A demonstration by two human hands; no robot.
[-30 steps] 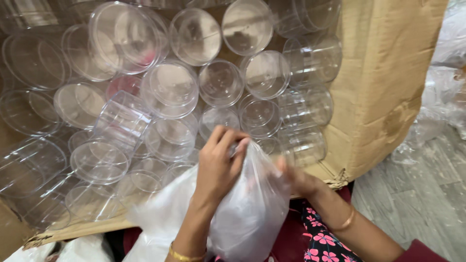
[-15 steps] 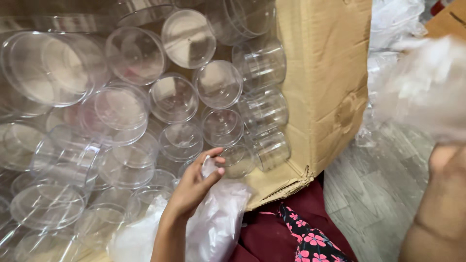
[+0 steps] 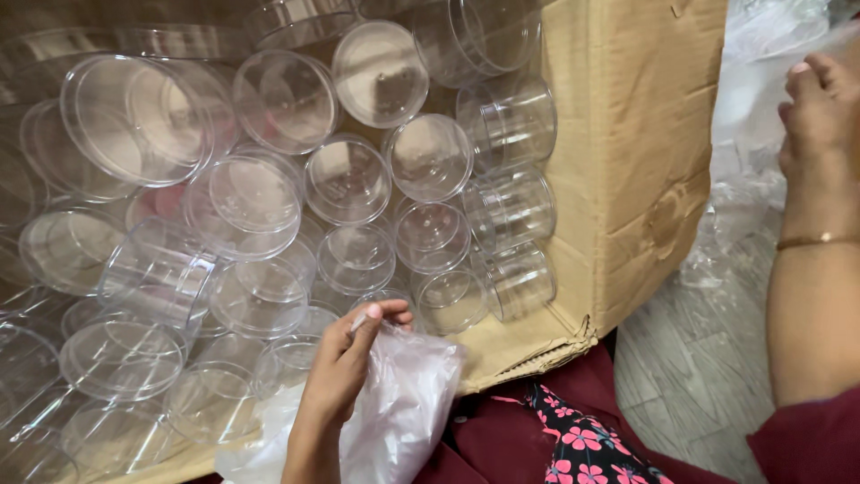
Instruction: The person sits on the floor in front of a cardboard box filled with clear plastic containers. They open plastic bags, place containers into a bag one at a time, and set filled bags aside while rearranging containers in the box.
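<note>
Her left hand (image 3: 345,363) pinches the thin plastic bag (image 3: 403,408) by its rim, clear round containers (image 3: 358,260) just above; right hand (image 3: 820,112) well off, fingers curled on crinkled plastic wrap (image 3: 761,72).

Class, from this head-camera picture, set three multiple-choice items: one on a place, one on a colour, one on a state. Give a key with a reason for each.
1. Where are the clear round plastic containers?
A. in the brown cardboard box
B. on a shelf
C. in a metal bucket

2. What colour is the bangle on the right wrist?
A. blue
B. gold
C. black

3. What is the left hand doing?
A. lying flat and empty
B. holding a spoon
C. pinching the thin translucent plastic bag

Key: 1 A, the containers fill the box; 2 B, the thin band is gold; 3 C, the fingers grip the bag's top edge.
</note>
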